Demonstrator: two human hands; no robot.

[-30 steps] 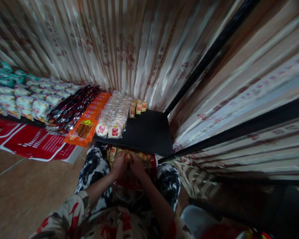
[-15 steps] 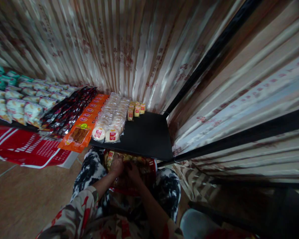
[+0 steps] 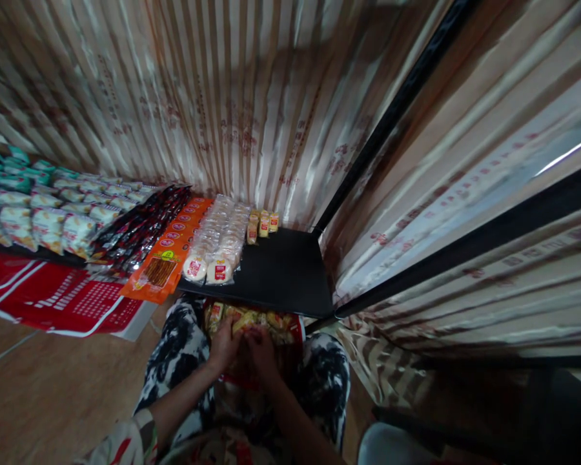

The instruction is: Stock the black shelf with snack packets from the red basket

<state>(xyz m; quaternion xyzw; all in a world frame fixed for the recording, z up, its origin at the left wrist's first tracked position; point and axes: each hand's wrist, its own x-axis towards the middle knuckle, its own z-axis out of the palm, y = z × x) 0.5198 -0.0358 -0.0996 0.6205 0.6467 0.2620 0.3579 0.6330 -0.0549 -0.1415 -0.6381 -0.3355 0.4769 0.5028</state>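
A red bag lies across my lap, its mouth turned up and several small yellow snack packets showing inside. My left hand is closed at the bag's left side, its fingertips on a yellow-wrapped snack packet. Close beside it, my right hand has its fingers pinched together; what they hold is too dim to make out. On the black shelf in front of me, a few similar yellow packets stand in short rows.
Left of them on the shelf are clear-wrapped round white crackers, an orange snack packet, dark shiny packets and white snack bags. A red printed sheet hangs below. Black posts and striped curtain enclose the shelf.
My hands have come up slightly and spread a little, so more yellow packets show in the bag. The view has shifted a little, with the shelf now lower in it.
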